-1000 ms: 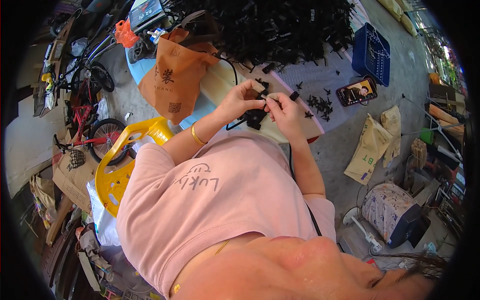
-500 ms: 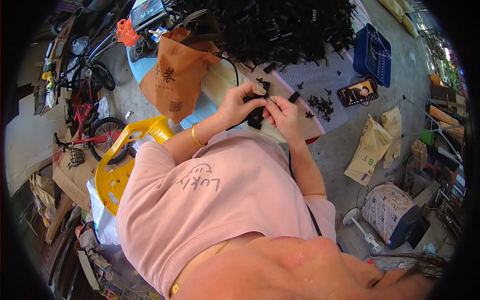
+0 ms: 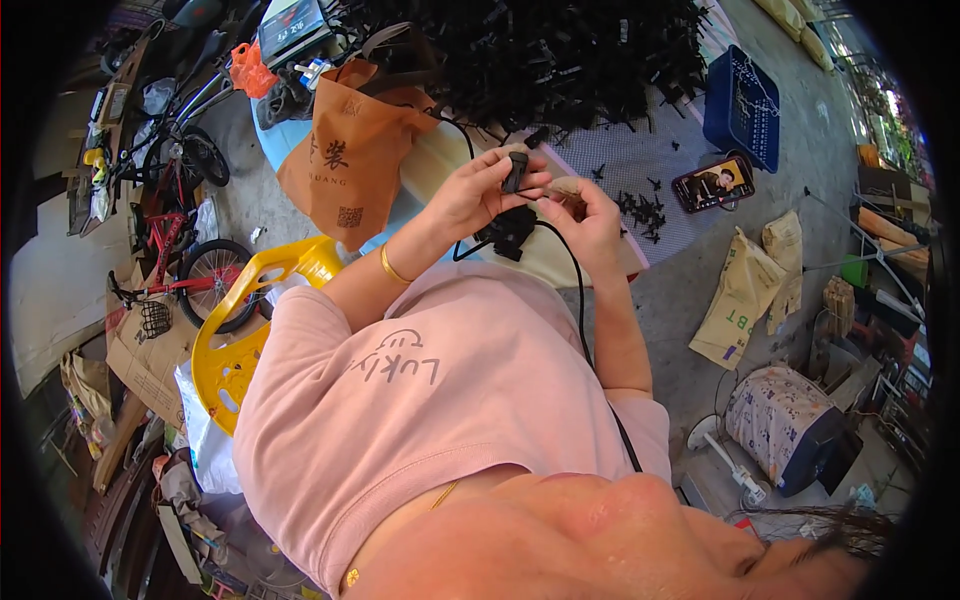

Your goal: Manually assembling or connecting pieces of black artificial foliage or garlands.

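Small black plastic pc [image 3: 515,172] is standing btwn thumb & index of L hand [image 3: 475,195]; that grip is pinching it. R hand [image 3: 592,225] is hovering just beside w/ fingers curling; can't tell if its grip is holding anything. Main risk: a loose fingertip pinch could be letting the pc slip, prob. losing it among loose black bits [image 3: 640,212] on the mesh sheet [image 3: 620,150]. Black cable [image 3: 581,300] is looping near R hand, so could be snagging the wrist. Beyond, a black parts heap [image 3: 580,60] is lying.
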Action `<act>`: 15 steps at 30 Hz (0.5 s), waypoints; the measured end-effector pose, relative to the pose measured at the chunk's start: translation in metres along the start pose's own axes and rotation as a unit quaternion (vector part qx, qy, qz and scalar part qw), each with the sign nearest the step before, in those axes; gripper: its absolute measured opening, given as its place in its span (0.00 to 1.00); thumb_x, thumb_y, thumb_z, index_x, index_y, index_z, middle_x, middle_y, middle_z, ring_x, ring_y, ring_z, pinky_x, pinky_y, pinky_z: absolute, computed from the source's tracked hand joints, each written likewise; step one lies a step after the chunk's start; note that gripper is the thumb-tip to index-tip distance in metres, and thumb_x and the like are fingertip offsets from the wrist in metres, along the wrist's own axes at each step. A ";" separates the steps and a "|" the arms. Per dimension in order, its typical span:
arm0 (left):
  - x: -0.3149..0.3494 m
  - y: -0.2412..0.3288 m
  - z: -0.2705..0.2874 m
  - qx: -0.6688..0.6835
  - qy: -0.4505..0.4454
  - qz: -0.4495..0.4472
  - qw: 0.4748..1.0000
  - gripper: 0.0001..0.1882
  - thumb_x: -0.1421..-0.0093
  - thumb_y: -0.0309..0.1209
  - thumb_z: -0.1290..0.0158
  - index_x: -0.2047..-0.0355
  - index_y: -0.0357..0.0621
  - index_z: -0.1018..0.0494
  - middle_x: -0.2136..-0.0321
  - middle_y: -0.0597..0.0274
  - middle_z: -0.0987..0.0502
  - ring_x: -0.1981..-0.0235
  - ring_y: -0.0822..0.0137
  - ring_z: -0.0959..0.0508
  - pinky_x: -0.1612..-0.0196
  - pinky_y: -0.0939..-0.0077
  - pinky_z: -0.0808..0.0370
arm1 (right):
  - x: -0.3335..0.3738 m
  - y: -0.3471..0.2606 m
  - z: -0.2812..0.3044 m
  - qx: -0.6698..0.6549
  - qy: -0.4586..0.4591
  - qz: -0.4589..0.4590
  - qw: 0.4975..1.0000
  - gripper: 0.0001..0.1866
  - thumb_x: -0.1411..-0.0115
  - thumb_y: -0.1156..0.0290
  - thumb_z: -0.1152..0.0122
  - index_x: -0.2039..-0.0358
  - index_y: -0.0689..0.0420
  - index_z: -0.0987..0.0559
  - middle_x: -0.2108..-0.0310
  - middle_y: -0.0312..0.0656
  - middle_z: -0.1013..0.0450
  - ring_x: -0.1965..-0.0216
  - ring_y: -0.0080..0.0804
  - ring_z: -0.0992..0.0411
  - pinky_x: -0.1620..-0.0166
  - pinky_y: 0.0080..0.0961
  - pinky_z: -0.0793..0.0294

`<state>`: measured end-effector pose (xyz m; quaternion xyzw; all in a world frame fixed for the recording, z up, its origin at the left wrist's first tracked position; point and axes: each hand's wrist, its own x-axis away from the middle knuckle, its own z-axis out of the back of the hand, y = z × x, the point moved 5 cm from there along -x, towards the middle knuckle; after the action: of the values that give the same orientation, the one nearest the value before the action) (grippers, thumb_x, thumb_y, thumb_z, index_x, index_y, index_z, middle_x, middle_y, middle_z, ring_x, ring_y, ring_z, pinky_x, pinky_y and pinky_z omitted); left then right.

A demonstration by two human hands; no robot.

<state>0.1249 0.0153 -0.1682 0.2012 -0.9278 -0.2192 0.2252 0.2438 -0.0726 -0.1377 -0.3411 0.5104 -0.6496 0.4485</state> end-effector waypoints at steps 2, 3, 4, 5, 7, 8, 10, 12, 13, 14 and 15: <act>-0.002 -0.006 0.007 0.035 -0.015 0.026 0.999 0.12 0.38 0.30 0.59 0.55 0.40 0.36 0.58 0.55 0.29 0.57 0.63 0.26 0.54 0.70 0.27 | 0.000 0.000 -0.001 -0.031 -0.003 -0.003 1.000 0.10 0.51 0.77 0.37 0.67 0.62 0.26 0.76 0.30 0.30 0.77 0.12 0.35 0.74 0.10 0.36; -0.003 -0.011 0.013 0.037 -0.027 0.038 0.998 0.13 0.38 0.29 0.59 0.54 0.39 0.37 0.58 0.55 0.29 0.57 0.65 0.26 0.54 0.71 0.27 | -0.001 -0.006 0.000 -0.024 0.015 0.040 0.999 0.10 0.51 0.78 0.37 0.67 0.62 0.26 0.76 0.31 0.29 0.76 0.13 0.34 0.72 0.11 0.34; -0.003 -0.015 0.017 0.040 -0.038 0.050 0.997 0.14 0.38 0.28 0.58 0.53 0.38 0.37 0.58 0.56 0.30 0.58 0.66 0.26 0.54 0.71 0.27 | 0.000 -0.012 0.000 -0.016 0.032 0.083 0.996 0.11 0.52 0.78 0.36 0.67 0.62 0.26 0.75 0.31 0.29 0.75 0.14 0.33 0.70 0.11 0.32; -0.002 -0.014 0.011 0.040 -0.039 0.051 0.997 0.14 0.38 0.28 0.58 0.53 0.38 0.37 0.58 0.56 0.30 0.58 0.66 0.26 0.54 0.71 0.27 | 0.000 -0.012 -0.001 -0.015 0.033 0.082 0.996 0.11 0.52 0.78 0.36 0.67 0.62 0.26 0.75 0.31 0.29 0.75 0.14 0.33 0.70 0.11 0.32; 0.006 -0.007 0.000 -0.190 0.016 0.000 0.982 0.16 0.39 0.27 0.58 0.50 0.36 0.38 0.60 0.59 0.29 0.59 0.71 0.27 0.55 0.73 0.27 | 0.002 0.002 0.000 -0.134 0.061 -0.047 0.988 0.10 0.52 0.78 0.36 0.69 0.62 0.26 0.74 0.33 0.28 0.73 0.15 0.32 0.67 0.13 0.30; 0.008 -0.005 -0.001 -0.190 0.016 0.000 0.982 0.16 0.39 0.27 0.58 0.50 0.36 0.38 0.60 0.59 0.29 0.59 0.71 0.27 0.55 0.73 0.27 | 0.001 0.002 0.000 -0.134 0.061 -0.047 0.988 0.10 0.52 0.78 0.36 0.69 0.62 0.26 0.74 0.33 0.28 0.73 0.15 0.32 0.67 0.13 0.30; 0.013 -0.008 -0.003 -0.301 -0.022 0.049 0.952 0.22 0.41 0.25 0.55 0.47 0.33 0.42 0.54 0.58 0.32 0.56 0.72 0.29 0.53 0.76 0.29 | -0.001 0.010 -0.005 -0.178 0.010 -0.096 0.979 0.09 0.52 0.77 0.36 0.71 0.62 0.27 0.74 0.34 0.28 0.73 0.16 0.31 0.67 0.13 0.30; 0.015 -0.009 -0.012 -0.315 -0.060 -0.006 0.947 0.23 0.42 0.24 0.53 0.47 0.33 0.42 0.54 0.58 0.32 0.56 0.72 0.29 0.54 0.76 0.29 | -0.004 0.015 -0.009 -0.154 0.002 -0.106 0.982 0.09 0.52 0.77 0.36 0.71 0.62 0.27 0.74 0.34 0.28 0.73 0.16 0.31 0.67 0.13 0.30; 0.017 -0.007 -0.020 -0.328 -0.100 -0.060 0.937 0.24 0.44 0.22 0.51 0.47 0.33 0.42 0.55 0.58 0.31 0.56 0.72 0.29 0.54 0.77 0.29 | -0.005 0.017 -0.011 -0.130 -0.006 -0.115 0.985 0.09 0.52 0.77 0.35 0.72 0.62 0.28 0.74 0.33 0.28 0.72 0.16 0.31 0.66 0.12 0.30; 0.018 -0.005 -0.019 -0.328 -0.074 -0.046 0.941 0.23 0.46 0.19 0.49 0.49 0.32 0.40 0.56 0.59 0.31 0.56 0.71 0.29 0.54 0.77 0.29 | -0.006 0.019 -0.011 -0.130 -0.007 -0.115 0.985 0.09 0.52 0.77 0.35 0.72 0.62 0.28 0.74 0.33 0.28 0.72 0.16 0.31 0.66 0.12 0.30; 0.017 -0.006 -0.018 -0.328 -0.073 -0.046 0.941 0.23 0.46 0.19 0.49 0.49 0.32 0.40 0.56 0.59 0.31 0.56 0.71 0.29 0.54 0.77 0.29 | -0.006 0.021 -0.012 -0.101 -0.011 -0.110 0.989 0.08 0.50 0.75 0.37 0.71 0.61 0.27 0.75 0.33 0.29 0.74 0.15 0.32 0.69 0.11 0.31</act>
<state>0.1213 -0.0032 -0.1513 0.1423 -0.8081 -0.5355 0.1998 0.2401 -0.0645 -0.1608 -0.4455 0.5276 -0.6366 0.3434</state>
